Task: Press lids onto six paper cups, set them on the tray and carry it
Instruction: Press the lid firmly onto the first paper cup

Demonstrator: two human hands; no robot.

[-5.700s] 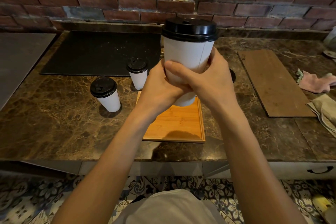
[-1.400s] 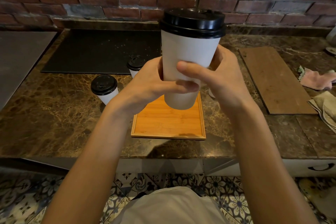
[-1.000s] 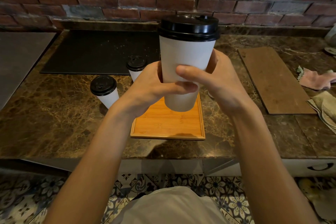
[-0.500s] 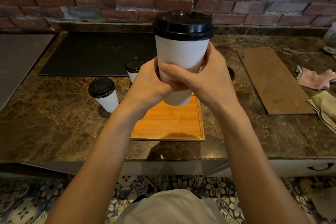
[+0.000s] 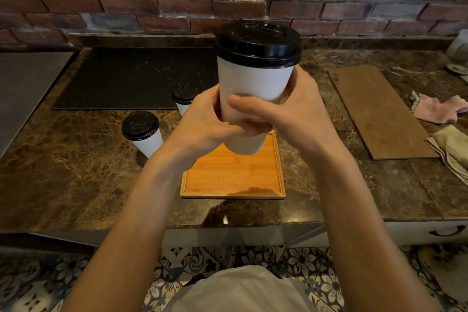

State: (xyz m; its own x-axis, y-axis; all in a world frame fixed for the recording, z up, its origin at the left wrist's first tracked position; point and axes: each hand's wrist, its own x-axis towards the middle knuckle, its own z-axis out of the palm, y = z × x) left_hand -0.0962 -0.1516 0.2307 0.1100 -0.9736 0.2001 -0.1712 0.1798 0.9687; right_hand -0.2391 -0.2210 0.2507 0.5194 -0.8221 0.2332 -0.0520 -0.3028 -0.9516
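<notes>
A white paper cup (image 5: 253, 83) with a black lid (image 5: 258, 44) is held upright in the air above the wooden tray (image 5: 235, 175). My left hand (image 5: 205, 121) and my right hand (image 5: 293, 116) wrap around its lower half, thumbs in front. The tray lies bare on the marble counter. Two more lidded white cups stand left of the tray: one (image 5: 143, 133) nearer me, one (image 5: 184, 96) farther back and partly hidden by my left hand. Anything behind the held cup is hidden.
A black mat (image 5: 131, 78) covers the back left of the counter (image 5: 63, 172). A wooden board (image 5: 377, 111) lies to the right, with a pink cloth (image 5: 440, 109) and a beige cloth (image 5: 453, 149) beyond it. A brick wall closes the back.
Both hands keep hold of the lidded cup above the tray; it has shifted and tilted only slightly, and the grip has slid lower on the cup. The other cups have not moved.
</notes>
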